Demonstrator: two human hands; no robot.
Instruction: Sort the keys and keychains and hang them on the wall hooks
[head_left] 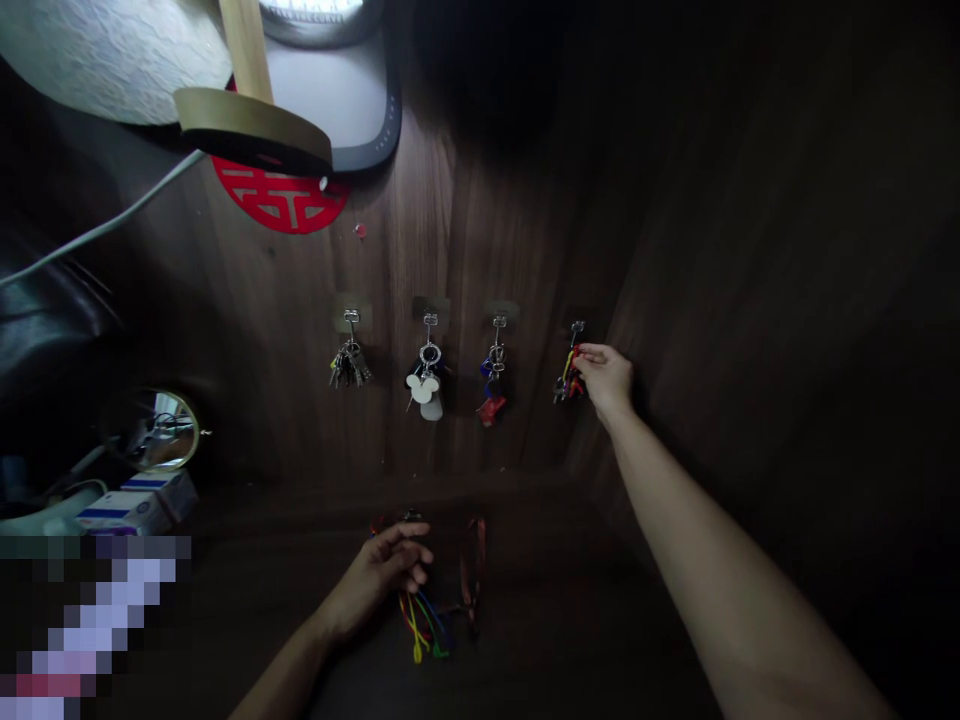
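My right hand (609, 382) is at the rightmost hook (577, 327), its fingers pinched on a bunch of keys (576, 375) with yellow and red cords or tags. Below, my left hand (386, 565) hovers over or rests near a bundle of coloured cords (424, 630), red, yellow, green and blue. Its fingers are loosely curled and apart; whether they touch the cords is unclear. Beside it a brownish-red strap (472, 570) lies on the dark surface. Other hooks hold a plain key bunch (350, 365), keys with a white mouse-head tag (423, 389), and keys with a red tag (492, 408).
A round mirror (161, 430) and small white-blue boxes (142, 503) stand at the left. Above are a lit lamp (330, 100), a wooden stand (251, 115), a red round paper cutout (289, 205) and a white cable (112, 222). A dark side wall (750, 300) rises at the right.
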